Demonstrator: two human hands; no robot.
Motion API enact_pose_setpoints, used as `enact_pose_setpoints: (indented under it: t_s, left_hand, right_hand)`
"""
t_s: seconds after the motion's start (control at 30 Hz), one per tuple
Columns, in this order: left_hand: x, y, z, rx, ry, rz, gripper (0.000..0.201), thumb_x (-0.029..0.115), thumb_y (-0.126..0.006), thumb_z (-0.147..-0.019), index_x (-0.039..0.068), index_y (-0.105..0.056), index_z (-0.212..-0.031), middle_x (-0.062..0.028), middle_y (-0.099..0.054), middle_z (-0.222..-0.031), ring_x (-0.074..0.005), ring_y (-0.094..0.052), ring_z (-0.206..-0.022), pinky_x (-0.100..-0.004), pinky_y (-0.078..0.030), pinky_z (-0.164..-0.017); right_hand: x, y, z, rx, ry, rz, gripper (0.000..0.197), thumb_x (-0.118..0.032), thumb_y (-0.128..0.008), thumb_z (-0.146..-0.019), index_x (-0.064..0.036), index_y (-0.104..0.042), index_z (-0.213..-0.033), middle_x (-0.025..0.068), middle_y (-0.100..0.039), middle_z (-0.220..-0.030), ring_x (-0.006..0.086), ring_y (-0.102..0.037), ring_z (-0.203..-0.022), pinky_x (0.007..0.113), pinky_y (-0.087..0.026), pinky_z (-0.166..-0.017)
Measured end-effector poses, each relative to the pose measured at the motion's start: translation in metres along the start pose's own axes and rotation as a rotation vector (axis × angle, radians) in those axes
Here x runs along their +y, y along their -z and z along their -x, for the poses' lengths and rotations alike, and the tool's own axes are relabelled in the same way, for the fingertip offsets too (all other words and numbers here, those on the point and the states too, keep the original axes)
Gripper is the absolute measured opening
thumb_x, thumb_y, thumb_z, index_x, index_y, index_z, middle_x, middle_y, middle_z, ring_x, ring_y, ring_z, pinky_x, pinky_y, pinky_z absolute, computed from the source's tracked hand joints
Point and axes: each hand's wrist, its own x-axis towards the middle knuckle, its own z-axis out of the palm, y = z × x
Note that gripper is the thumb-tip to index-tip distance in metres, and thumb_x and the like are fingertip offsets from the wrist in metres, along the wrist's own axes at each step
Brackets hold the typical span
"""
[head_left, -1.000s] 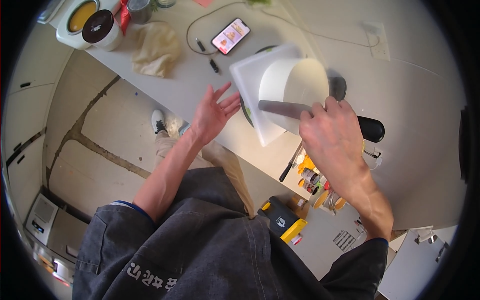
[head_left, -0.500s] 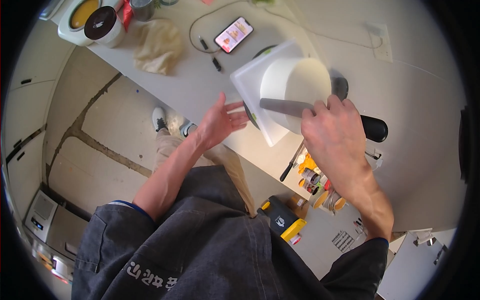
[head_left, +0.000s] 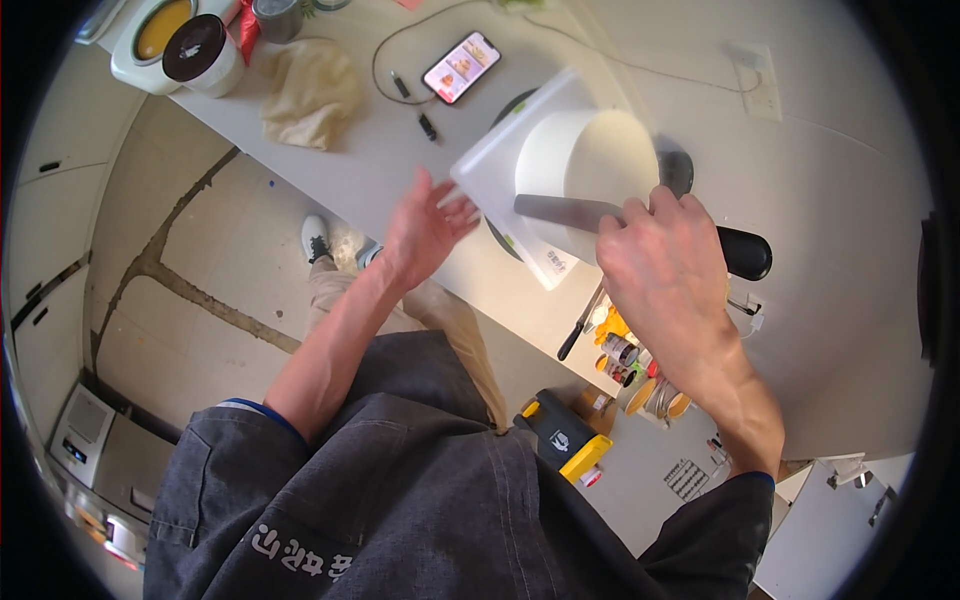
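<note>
A round cake covered in smooth white cream point(head_left: 590, 155) stands on a square white board point(head_left: 483, 168). Under the board, the dark rim of a cake turntable point(head_left: 499, 238) shows. My right hand point(head_left: 665, 270) is wrapped round the black handle of a palette knife point(head_left: 566, 211), whose flat blade lies across the near side of the cake; whether it touches the cream I cannot tell. My left hand point(head_left: 425, 230), slightly blurred, is open beside the turntable and board, fingers apart and holding nothing.
A phone point(head_left: 461, 68) with a cable lies beyond the board, with a cream-coloured cloth point(head_left: 310, 95) to its left. A dark-lidded tub point(head_left: 203, 55) stands far left. A black-handled knife point(head_left: 578, 330), jars and bottles point(head_left: 620, 350) are at the right. A black-and-yellow bin point(head_left: 562, 436) stands below.
The board has turned a little, and a printed mark now shows at its near corner. My left hand has drawn back slightly from the turntable rim. My right hand and palette knife have barely moved.
</note>
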Motion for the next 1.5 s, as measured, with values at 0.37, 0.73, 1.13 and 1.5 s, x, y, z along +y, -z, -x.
enact_pose_setpoints:
  t_s: [0.37, 0.73, 1.13, 1.5]
  left_hand:
    - [-0.008, -0.003, 0.004, 0.036, 0.133, 0.033, 0.074, 0.057, -0.027, -0.109, -0.003, -0.036, -0.152, -0.0228, -0.055, -0.142, -0.0352, -0.051, -0.135, -0.047, -0.035, -0.121]
    - [-0.001, 0.001, 0.003, 0.051, 0.17, -0.078, 0.07, 0.056, -0.025, -0.11, 0.0, -0.039, -0.151, -0.0248, -0.052, -0.144, -0.0341, -0.05, -0.136, -0.0444, -0.034, -0.122]
    - [0.012, -0.009, 0.003, 0.004, -0.018, -0.043, 0.076, 0.06, -0.032, -0.108, 0.002, -0.032, -0.156, -0.0229, -0.044, -0.152, -0.0356, -0.045, -0.139, -0.0489, -0.033, -0.121]
    - [0.006, -0.001, -0.004, -0.101, -0.009, -0.195, 0.073, 0.057, -0.032, -0.108, 0.003, -0.032, -0.157, -0.0225, -0.042, -0.154, -0.0367, -0.045, -0.139, -0.0499, -0.032, -0.121]
  right_hand:
    - [-0.001, -0.003, 0.001, -0.017, -0.019, 0.013, 0.008, -0.009, -0.071, -0.071, -0.0119, -0.072, -0.064, 0.0054, -0.062, -0.065, 0.0208, -0.064, -0.075, 0.035, -0.047, -0.065]
    - [0.0, -0.004, 0.002, 0.003, -0.016, -0.007, 0.006, -0.009, -0.071, -0.07, -0.0111, -0.073, -0.064, 0.0062, -0.063, -0.065, 0.0211, -0.065, -0.074, 0.035, -0.047, -0.065]
    - [0.0, -0.009, 0.014, 0.001, -0.024, -0.109, 0.007, -0.012, -0.07, -0.072, -0.0142, -0.074, -0.067, 0.0053, -0.064, -0.067, 0.0223, -0.065, -0.076, 0.036, -0.047, -0.066]
    - [0.018, -0.086, 0.139, 0.082, -0.804, -1.723, 0.023, -0.02, -0.063, -0.102, -0.0004, -0.075, -0.103, 0.0073, -0.071, -0.073, 0.0178, -0.062, -0.055, 0.031, -0.044, -0.048]
